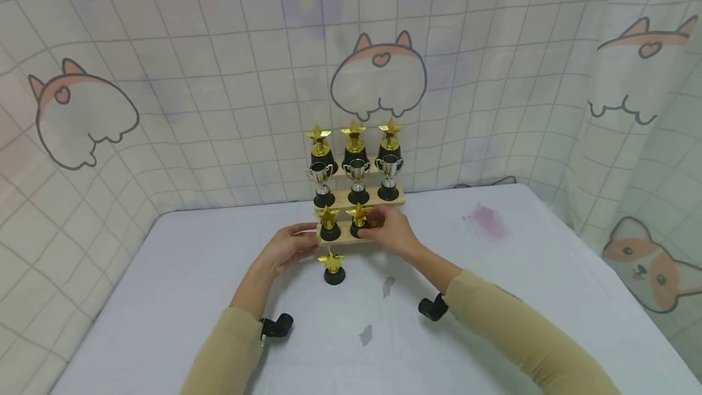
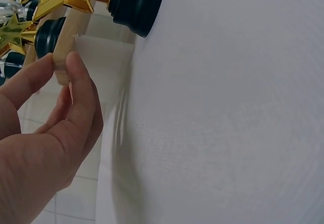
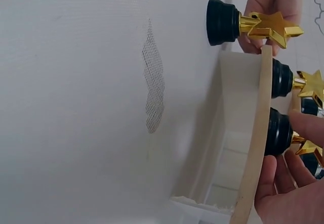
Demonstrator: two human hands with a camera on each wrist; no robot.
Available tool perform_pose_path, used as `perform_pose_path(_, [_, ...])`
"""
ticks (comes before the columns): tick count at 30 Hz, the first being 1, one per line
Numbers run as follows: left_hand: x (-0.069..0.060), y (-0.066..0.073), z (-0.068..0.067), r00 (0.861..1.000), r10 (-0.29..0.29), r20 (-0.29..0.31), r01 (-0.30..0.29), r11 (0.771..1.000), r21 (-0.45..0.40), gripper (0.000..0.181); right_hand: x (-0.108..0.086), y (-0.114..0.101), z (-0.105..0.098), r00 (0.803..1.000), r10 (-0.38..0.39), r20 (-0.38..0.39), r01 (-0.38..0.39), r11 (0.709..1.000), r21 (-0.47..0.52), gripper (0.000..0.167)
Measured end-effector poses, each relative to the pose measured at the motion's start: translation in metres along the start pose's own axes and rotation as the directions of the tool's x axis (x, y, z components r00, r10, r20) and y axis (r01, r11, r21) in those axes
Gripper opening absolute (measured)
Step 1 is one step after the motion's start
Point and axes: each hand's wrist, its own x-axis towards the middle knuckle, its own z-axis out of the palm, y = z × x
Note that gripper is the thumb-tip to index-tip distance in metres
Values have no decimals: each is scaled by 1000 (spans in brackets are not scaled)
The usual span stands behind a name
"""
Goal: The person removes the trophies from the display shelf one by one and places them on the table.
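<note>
My left hand (image 1: 284, 246) pinches the left end of the lowest wooden shelf board (image 2: 65, 47) between thumb and fingers. At that board's middle, my right hand (image 1: 393, 231) grips a small gold star trophy (image 3: 278, 131) by its black base, which stands on the wood. Left of it on the same board is a second star trophy (image 1: 329, 222). A third star trophy (image 1: 333, 268) stands upright on the table in front of the board, near my left hand.
Silver cup trophies (image 1: 358, 180) line the middle board (image 1: 341, 197), and taller gold star trophies (image 1: 354, 144) the top tier behind. The white-covered table (image 1: 219, 261) has a pink stain (image 1: 487, 220) at right and grey patches (image 1: 366, 335) in front. A patterned cloth (image 1: 219, 108) hangs behind.
</note>
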Motion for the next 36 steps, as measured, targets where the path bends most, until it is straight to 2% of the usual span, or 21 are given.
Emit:
perform_pose_path(10, [0,1,0,1000,5,1,-5,1000,-7,54,5,1,5,1000,-24,-19,22,996,-90,35])
perform_pose_path(15, [0,1,0,1000,-2,3,2,1000,-9,54,5,-1,6,1000,-8,-9,7,993,-120,34])
perform_pose_path(19, [0,1,0,1000,-2,5,3,1000,-6,54,5,-2,6,1000,14,-4,-14,993,-119,35])
perform_pose_path(36, [-1,-1,-1,1000,12,29,-11,1000,-21,54,-1,-6,0,1000,24,18,-22,993,-112,42])
